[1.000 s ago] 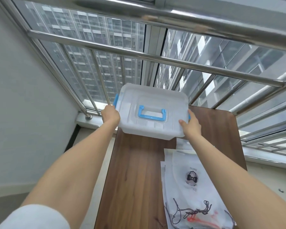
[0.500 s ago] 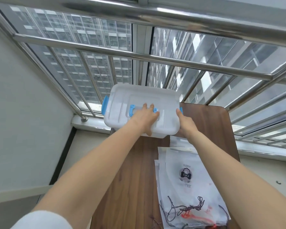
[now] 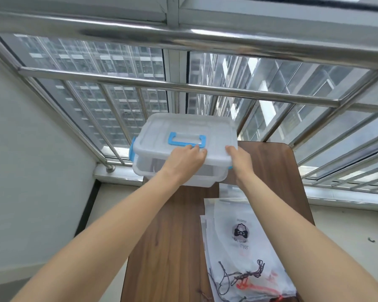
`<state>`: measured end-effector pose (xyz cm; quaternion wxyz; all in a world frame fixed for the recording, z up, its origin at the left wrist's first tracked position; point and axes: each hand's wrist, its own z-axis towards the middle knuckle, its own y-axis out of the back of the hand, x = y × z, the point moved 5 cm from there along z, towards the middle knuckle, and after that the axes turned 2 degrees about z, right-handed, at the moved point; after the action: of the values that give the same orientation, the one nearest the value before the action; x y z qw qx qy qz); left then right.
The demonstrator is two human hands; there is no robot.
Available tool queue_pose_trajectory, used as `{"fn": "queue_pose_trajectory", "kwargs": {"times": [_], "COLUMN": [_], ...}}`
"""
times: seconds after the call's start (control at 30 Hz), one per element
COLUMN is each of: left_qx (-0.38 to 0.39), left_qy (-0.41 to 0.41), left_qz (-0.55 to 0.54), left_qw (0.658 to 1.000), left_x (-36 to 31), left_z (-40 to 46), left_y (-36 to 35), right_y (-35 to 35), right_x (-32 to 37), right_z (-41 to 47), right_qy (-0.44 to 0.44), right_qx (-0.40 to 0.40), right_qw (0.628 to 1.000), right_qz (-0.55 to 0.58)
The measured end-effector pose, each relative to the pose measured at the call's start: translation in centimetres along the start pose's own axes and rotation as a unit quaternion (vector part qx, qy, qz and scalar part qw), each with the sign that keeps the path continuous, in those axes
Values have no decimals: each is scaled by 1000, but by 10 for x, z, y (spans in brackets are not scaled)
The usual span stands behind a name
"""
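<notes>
On the wooden table [image 3: 179, 236], the left hand [image 3: 184, 161] and right hand [image 3: 240, 159] grip the near edge of the box lid [image 3: 183, 127]

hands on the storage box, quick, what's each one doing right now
Left hand: holds the lid's front edge, fingers on top beside the blue handle.
Right hand: pinches the lid's front right corner.

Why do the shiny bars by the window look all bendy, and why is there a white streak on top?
In the head view, the wide-angle lens bows the top rail and lower rail toward the picture's edges; daylight leaves white glare on the top rail; the plastic box, left hand and right hand look sharp; the towers outside look hazy.
</notes>
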<state>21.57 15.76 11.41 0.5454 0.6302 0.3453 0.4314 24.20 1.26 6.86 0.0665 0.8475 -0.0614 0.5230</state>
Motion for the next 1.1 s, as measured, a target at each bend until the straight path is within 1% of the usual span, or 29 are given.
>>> {"fn": "queue_pose_trajectory", "kwargs": {"times": [0.07, 0.13, 0.23, 0.3, 0.33, 0.37, 0.43, 0.47, 0.5, 0.53, 0.57, 0.6, 0.67, 0.7, 0.77, 0.8, 0.83, 0.87, 0.9, 0.93, 0.97, 1.03, 1.1], "left_qx": [-44, -87, -123, -101, -71, -39, -7, 9, 38, 66, 83, 89, 99, 118, 133, 124, 108, 98, 90, 86, 74, 39, 24], "left_qy": [-7, -19, -26, -24, -16, -13, -31, -36, -25, -6, 16, 36, 78, 108, 149, 162, 175, 190, 206, 222, 240, 286, 333], "left_qz": [27, 28, -8, -96, -127, -145, -179, -223, -296, -391, -497, -594, -731, -778, -848, -872, -891, -899, -901, -899, -893, -870, -841], "left_qw": [999, 996, 992, 990, 989, 989, 983, 974, 954, 918, 863, 798, 671, 608, 490, 444, 406, 383, 370, 368, 374, 400, 426], "left_x": [-7, -24, -60, -89, -103, -120, -152, -168, -180, -190, -201, -209, -222, -229, -235, -235, -233, -229, -225, -221, -216, -202, -190], "left_z": [-1, 8, 27, 45, 55, 65, 82, 92, 102, 109, 117, 124, 136, 141, 148, 151, 153, 154, 154, 153, 150, 147, 142], "left_y": [16, 30, 57, 71, 74, 79, 92, 95, 95, 95, 95, 97, 97, 93, 80, 73, 64, 53, 41, 30, 21, -3, -28], "right_y": [5, 22, 65, 100, 117, 136, 168, 184, 196, 206, 216, 223, 231, 233, 228, 223, 216, 208, 199, 192, 185, 173, 160], "right_x": [8, 21, 41, 55, 62, 68, 74, 76, 77, 76, 78, 79, 85, 85, 82, 78, 74, 68, 61, 52, 44, 27, 7], "right_z": [-6, -12, -14, -13, -12, -11, -7, -5, -3, 1, 3, 3, 4, 5, 11, 15, 19, 23, 27, 31, 35, 45, 59], "right_qy": [-6, -7, 28, 68, 88, 107, 129, 132, 134, 140, 152, 167, 196, 197, 190, 193, 204, 212, 209, 195, 174, 146, 129], "right_qx": [24, 21, -29, -61, -71, -80, -93, -101, -111, -120, -130, -140, -152, -147, -103, -72, -38, -5, 25, 51, 82, 137, 179], "right_qw": [993, 976, 960, 955, 955, 956, 962, 965, 969, 972, 974, 973, 969, 968, 972, 973, 971, 967, 964, 964, 966, 963, 950], "right_qz": [118, 219, 276, 282, 274, 261, 224, 203, 178, 147, 110, 72, -4, -44, -89, -102, -122, -143, -162, -173, -173, -179, -222]}}
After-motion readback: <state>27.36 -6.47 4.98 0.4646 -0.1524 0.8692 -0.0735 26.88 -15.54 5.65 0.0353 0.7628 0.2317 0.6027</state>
